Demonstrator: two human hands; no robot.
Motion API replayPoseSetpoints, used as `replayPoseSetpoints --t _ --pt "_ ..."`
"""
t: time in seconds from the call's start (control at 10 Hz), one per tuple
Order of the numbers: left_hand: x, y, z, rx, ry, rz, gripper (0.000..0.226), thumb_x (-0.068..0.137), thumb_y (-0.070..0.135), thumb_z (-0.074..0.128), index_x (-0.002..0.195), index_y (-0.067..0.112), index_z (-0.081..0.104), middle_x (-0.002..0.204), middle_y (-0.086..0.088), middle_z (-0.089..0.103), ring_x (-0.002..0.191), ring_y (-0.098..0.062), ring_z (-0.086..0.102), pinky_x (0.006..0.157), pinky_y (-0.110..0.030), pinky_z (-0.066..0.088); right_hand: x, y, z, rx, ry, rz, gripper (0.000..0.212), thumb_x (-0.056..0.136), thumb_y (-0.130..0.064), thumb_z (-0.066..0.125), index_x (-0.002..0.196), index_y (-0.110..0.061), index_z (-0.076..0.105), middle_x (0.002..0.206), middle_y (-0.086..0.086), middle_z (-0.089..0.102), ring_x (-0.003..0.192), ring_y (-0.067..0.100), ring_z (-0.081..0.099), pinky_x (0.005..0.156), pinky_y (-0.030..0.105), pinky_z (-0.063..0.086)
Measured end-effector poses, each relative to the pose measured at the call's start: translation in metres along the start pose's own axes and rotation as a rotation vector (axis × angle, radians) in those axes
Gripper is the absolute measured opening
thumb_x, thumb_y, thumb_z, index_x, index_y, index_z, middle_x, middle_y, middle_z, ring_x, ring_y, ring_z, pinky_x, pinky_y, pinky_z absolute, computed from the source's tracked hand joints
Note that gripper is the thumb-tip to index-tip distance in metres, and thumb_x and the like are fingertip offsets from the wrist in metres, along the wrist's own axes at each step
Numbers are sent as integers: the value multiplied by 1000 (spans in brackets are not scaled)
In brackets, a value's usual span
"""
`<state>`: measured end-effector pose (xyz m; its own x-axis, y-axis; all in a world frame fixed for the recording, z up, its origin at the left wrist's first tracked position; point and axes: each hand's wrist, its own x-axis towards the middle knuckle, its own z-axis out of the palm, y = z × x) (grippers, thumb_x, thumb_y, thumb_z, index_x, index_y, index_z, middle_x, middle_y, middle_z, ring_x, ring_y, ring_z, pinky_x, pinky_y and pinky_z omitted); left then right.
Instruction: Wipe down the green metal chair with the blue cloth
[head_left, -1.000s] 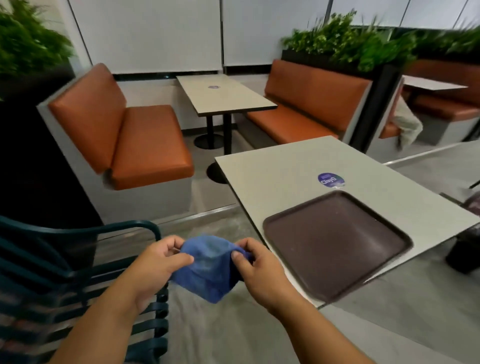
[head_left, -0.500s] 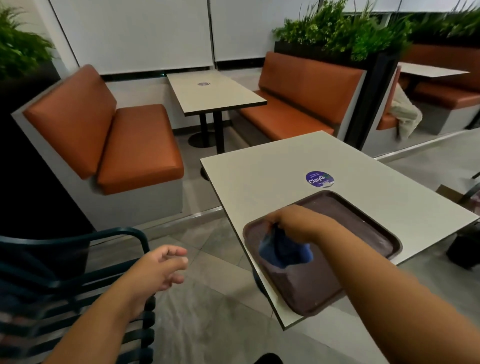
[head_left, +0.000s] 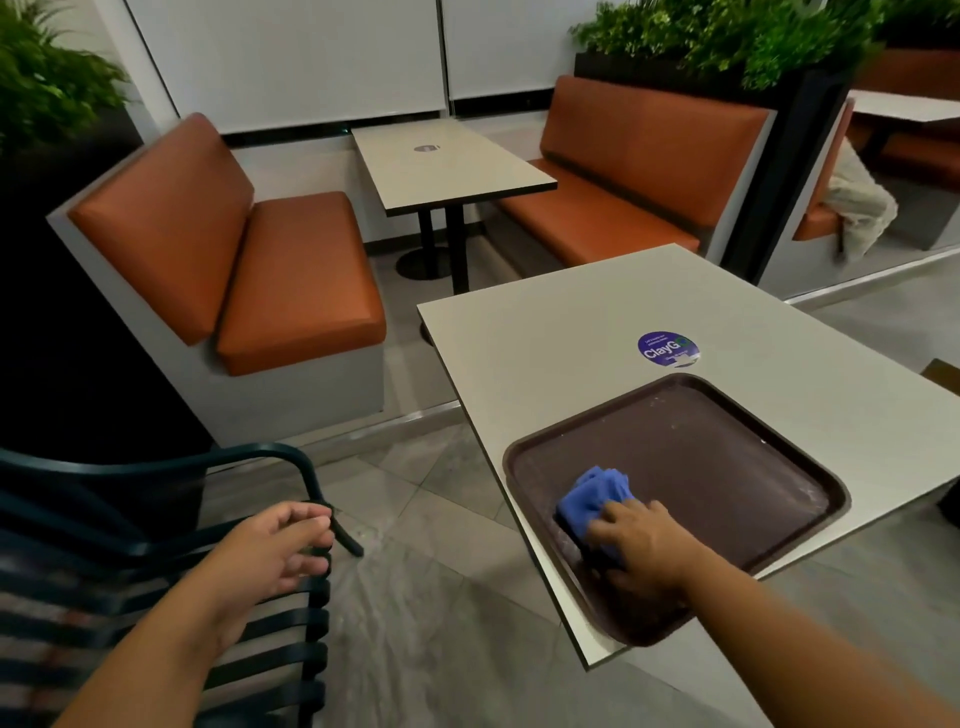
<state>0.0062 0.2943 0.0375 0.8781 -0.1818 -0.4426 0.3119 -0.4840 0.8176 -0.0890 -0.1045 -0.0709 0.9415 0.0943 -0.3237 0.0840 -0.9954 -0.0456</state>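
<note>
The blue cloth (head_left: 592, 493) lies bunched in the near left part of the brown tray (head_left: 727, 467) on the beige table (head_left: 545, 338). My right hand (head_left: 639, 545) reaches onto the tray and holds the cloth's near side, with the fingers laid over it. The green metal chair (head_left: 156, 587) stands at the lower left, showing its curved armrest and slatted seat. Above the seat's front edge, my left hand (head_left: 270, 551) has loosely curled fingers beside the armrest's end and holds nothing.
Orange booth benches (head_left: 291, 280) flank a second table (head_left: 447, 166) behind. Planters with green foliage (head_left: 727, 36) stand at the back right and far left. Grey tiled floor (head_left: 415, 519) separates the chair from the table. A round purple sticker (head_left: 667, 349) sits beyond the tray.
Both hands held the cloth in front of the chair; then my right hand carried it alone onto the tray and lowered it. My left hand stayed over the chair seat.
</note>
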Motion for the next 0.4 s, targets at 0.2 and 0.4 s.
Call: replayPoseSetpoints --t 0.2,0.4 --pt "13 27 37 -19 -89 107 17 93 28 54 104 25 66 98 -1 72 85 -21 70 82 -40 54 18 -19 33 173 -6 251 62 100 -46 30 151 -40 -5 160 -1 -16 146 26 -16 117 56 -1" --pt "15 46 55 39 -121 197 16 93 31 53 102 33 66 101 9 71 91 -12 68 91 -39 50 36 -35 4 302 -23 341 64 100 -33 34 152 -32 -3 161 0 -15 147 27 -15 115 60 -1"
